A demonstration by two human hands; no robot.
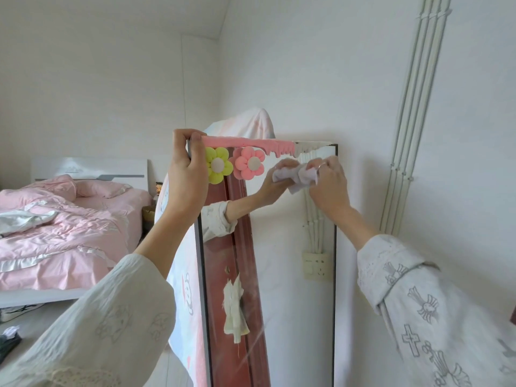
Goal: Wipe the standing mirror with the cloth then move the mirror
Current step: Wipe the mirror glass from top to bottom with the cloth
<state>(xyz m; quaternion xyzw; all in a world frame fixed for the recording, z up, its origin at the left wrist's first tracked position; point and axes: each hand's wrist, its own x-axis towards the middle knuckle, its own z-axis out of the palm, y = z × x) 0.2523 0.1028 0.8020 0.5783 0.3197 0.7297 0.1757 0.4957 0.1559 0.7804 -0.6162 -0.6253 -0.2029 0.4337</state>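
Mirror (293, 261) stands upright against the white wall (335, 79), filling the lower centre of the view, with a pink trim (245, 142) and two flower ornaments (247, 163) at its 12 o'clock edge. Risk, as a judgement: pressure applied near the top may tilt the mirror or knock the ornaments loose, and the bunched cloth (303, 177) may snag the trim. Left hand (187, 174) grips the frame corner at 10 o'clock with curled fingers and thumb; right hand (326, 185) is clenched around the cloth, pressing it to the glass at 1 o'clock.
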